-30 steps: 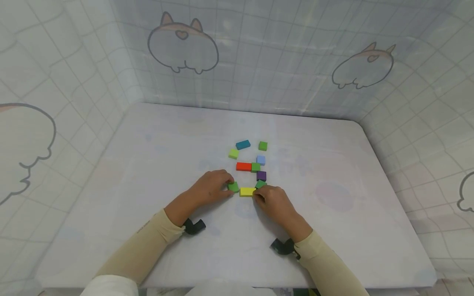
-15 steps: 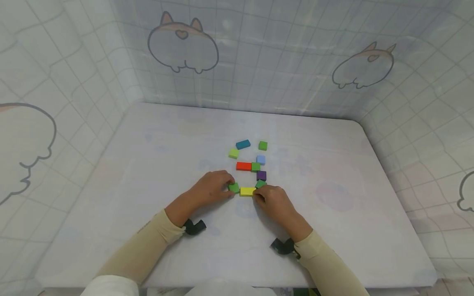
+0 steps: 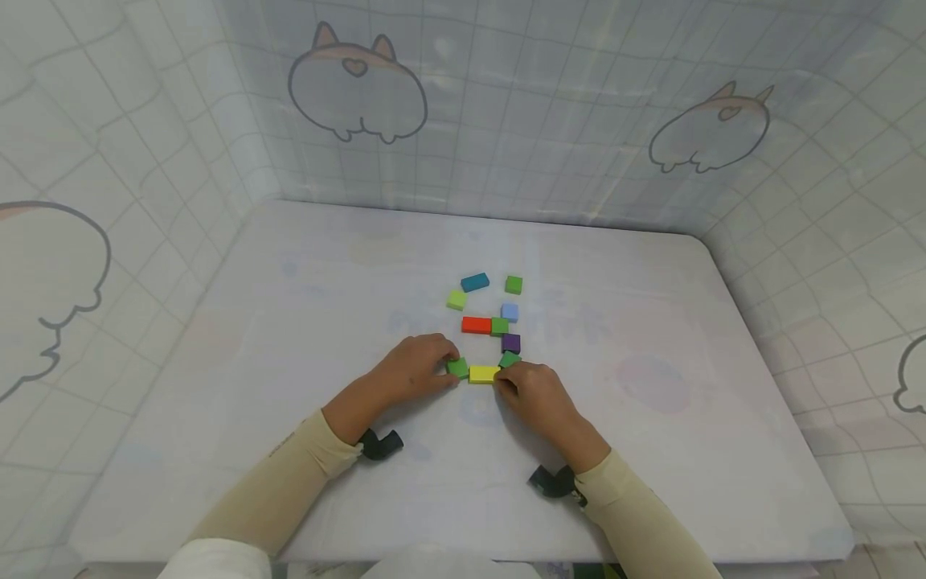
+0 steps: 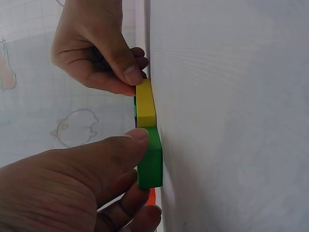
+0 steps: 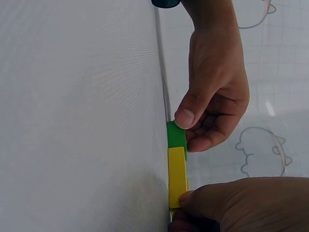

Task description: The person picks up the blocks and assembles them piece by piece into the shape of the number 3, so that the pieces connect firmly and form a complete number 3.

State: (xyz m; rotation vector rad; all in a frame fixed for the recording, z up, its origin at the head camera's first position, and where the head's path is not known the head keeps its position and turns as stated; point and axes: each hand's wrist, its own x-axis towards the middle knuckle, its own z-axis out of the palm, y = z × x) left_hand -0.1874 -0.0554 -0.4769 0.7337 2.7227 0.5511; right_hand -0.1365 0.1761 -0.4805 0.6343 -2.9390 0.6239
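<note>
My left hand (image 3: 411,368) pinches a green block (image 3: 457,368) between thumb and fingers at the left end of a yellow block (image 3: 482,375). In the left wrist view that green block (image 4: 150,162) meets the yellow block (image 4: 145,104) end to end. My right hand (image 3: 542,402) pinches the yellow block's right end; in the right wrist view the thumb lies on the yellow block (image 5: 177,174). Another green block (image 3: 510,359), partly covered by the right fingers, sits behind that end. A purple block (image 3: 510,343) stands just beyond it.
Farther back lie a red block (image 3: 476,325) touching a green one (image 3: 499,326), a light blue block (image 3: 510,313), a lime block (image 3: 456,300), a teal block (image 3: 475,282) and a green block (image 3: 514,285). Patterned curtains surround the white table (image 3: 325,257).
The green block in my left hand has shifted slightly right, closer to the yellow block. My right hand has stayed in place on the yellow block.
</note>
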